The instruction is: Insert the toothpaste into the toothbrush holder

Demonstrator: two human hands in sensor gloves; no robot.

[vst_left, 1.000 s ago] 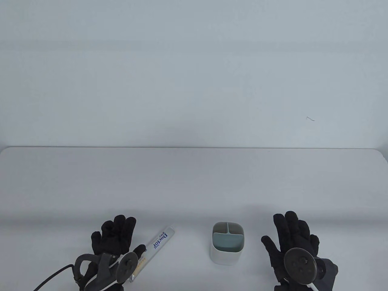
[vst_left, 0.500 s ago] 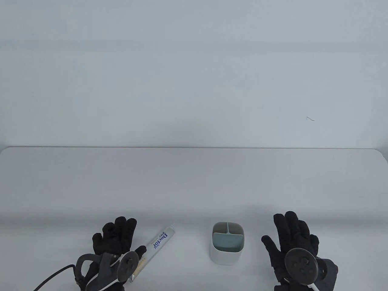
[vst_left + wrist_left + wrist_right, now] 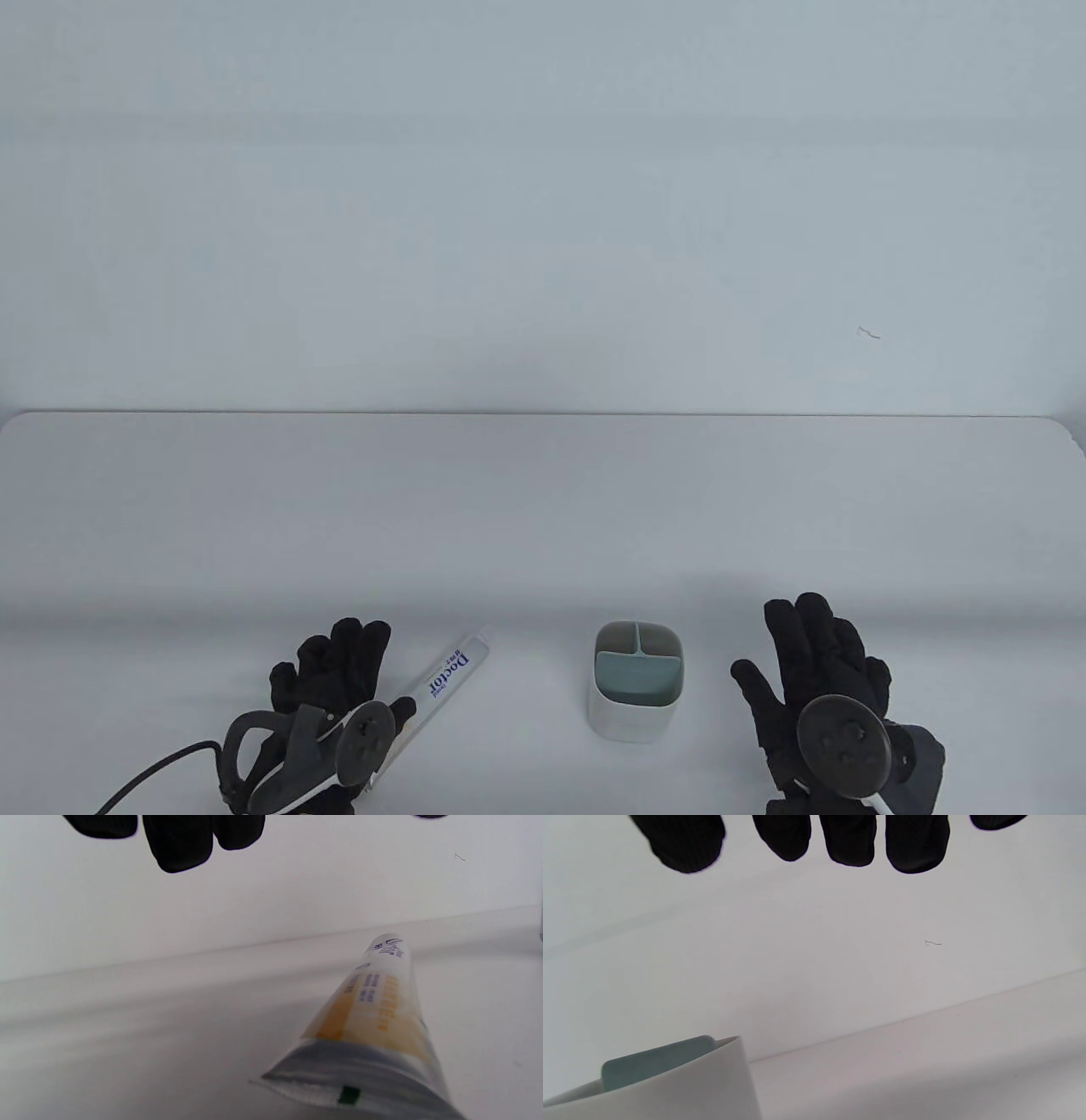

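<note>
1. The toothpaste [image 3: 441, 679] lies flat on the desk [image 3: 543, 509], just beside the left hand [image 3: 335, 679], whose fingers are spread and grip nothing; a careless grab could roll it away.
2. The right hand [image 3: 810, 671], also spread and empty, is near the toothbrush holder [image 3: 636, 679]; left unsteadied, the holder may tip during insertion.

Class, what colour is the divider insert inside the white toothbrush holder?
Pale blue-green insert; the table view shows it best.
</note>
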